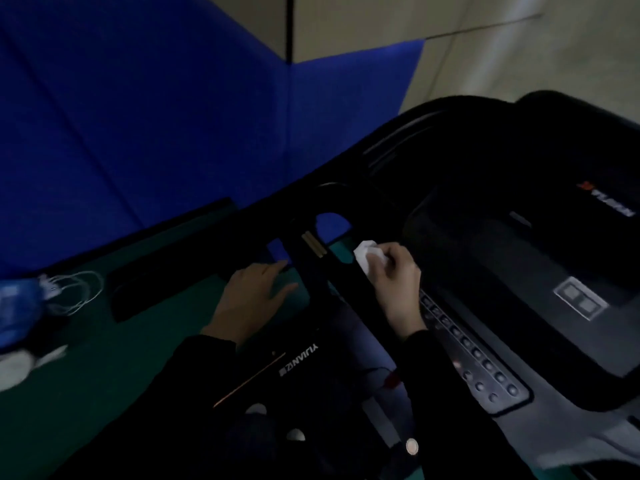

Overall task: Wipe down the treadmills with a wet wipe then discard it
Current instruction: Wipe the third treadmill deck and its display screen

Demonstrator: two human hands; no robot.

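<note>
A black treadmill fills the right half of the dim head view, its console [540,282] tilted, with a row of round buttons [478,362] along the lower edge. My right hand [394,289] is shut on a crumpled white wet wipe [367,255] and presses it against the black handlebar [332,268] just left of the console. My left hand [252,296] hovers flat with fingers spread, beside that bar, holding nothing. Both sleeves are black.
Blue padded wall panels [138,116] stand at the left and back. Green floor [76,393] lies below. A blue bag with white cords [41,292] and a white object [17,365] sit at far left. A black flat base [166,265] lies on the floor.
</note>
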